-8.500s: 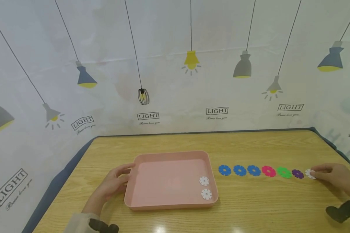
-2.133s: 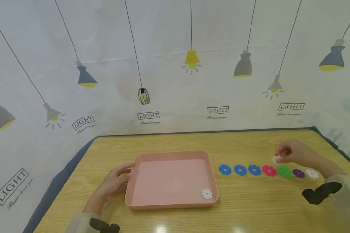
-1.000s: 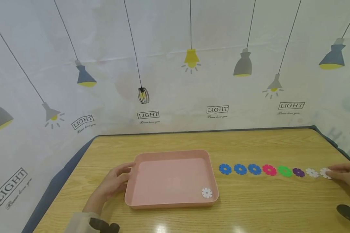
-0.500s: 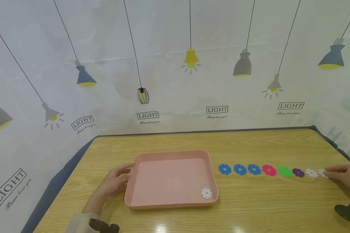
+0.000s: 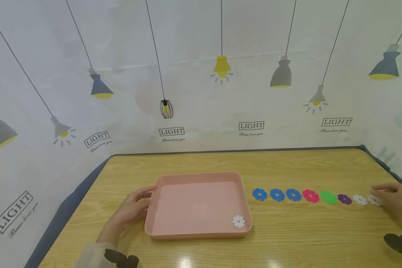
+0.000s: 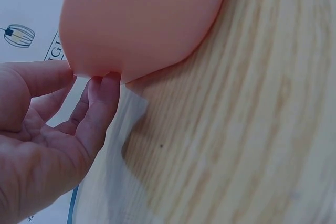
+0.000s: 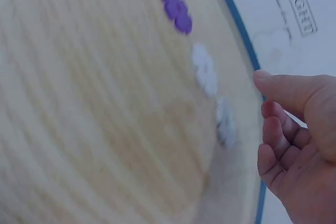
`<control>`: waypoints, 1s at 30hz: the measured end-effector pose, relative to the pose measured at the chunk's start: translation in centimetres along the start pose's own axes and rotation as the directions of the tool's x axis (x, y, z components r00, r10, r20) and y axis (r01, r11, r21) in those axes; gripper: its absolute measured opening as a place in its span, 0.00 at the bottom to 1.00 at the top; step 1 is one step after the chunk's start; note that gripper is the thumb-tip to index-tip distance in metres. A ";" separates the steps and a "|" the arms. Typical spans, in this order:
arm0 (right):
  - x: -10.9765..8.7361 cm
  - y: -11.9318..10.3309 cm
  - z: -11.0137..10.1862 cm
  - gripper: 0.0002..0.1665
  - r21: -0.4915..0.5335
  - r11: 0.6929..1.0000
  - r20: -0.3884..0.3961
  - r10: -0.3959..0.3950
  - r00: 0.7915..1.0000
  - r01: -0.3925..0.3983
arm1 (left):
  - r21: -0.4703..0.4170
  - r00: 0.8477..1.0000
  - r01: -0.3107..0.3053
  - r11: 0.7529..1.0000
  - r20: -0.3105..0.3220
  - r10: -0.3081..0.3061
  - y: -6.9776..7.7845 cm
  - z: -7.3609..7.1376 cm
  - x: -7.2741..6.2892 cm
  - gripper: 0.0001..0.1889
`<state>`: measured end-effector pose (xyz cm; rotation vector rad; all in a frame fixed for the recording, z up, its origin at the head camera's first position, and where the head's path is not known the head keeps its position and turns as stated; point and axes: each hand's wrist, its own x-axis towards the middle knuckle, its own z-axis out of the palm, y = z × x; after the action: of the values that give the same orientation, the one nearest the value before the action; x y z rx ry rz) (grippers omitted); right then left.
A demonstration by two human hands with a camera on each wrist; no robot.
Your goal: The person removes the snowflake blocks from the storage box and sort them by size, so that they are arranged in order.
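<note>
My left hand (image 5: 132, 206) holds the left wall of a shallow pink tray (image 5: 201, 235), its fingers at the rim; the left wrist view shows the fingertips on the tray's outer side (image 6: 142, 24). One white notched snowflake disc (image 5: 239, 222) lies in the tray's front right corner. My right hand (image 5: 396, 199) hovers over the right end of a row of discs, thumb and fingers apart and holding nothing. Just beside it lies the last white disc (image 5: 375, 200), partly hidden in the head view. In the right wrist view this white disc (image 7: 226, 123) is apart from the fingers.
The row runs right from the tray: three blue discs (image 5: 277, 195), a pink one (image 5: 310, 195), a green one (image 5: 328, 197), a purple one (image 5: 344, 199) and another white one (image 5: 360, 200). The wooden table (image 5: 288, 238) meets a lamp-printed wall covering (image 5: 194, 74) behind.
One white disc has gone from the tray to the row's right end, carried by my right hand, which has now let go and lifted slightly. The left hand stays at the tray.
</note>
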<state>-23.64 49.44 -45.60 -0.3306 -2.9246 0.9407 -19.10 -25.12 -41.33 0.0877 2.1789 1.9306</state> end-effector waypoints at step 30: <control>-6.6 -28.2 7.1 0.11 0.270 0.679 0.331 -0.732 0.596 0.683 | 0.027 1.000 0.007 1.000 -0.012 -0.006 0.3 0.1 -0.2 0.24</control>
<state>-23.30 21.64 -34.92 1.1224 -2.8363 1.0972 -18.95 -25.06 -41.03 0.0736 2.2109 1.9031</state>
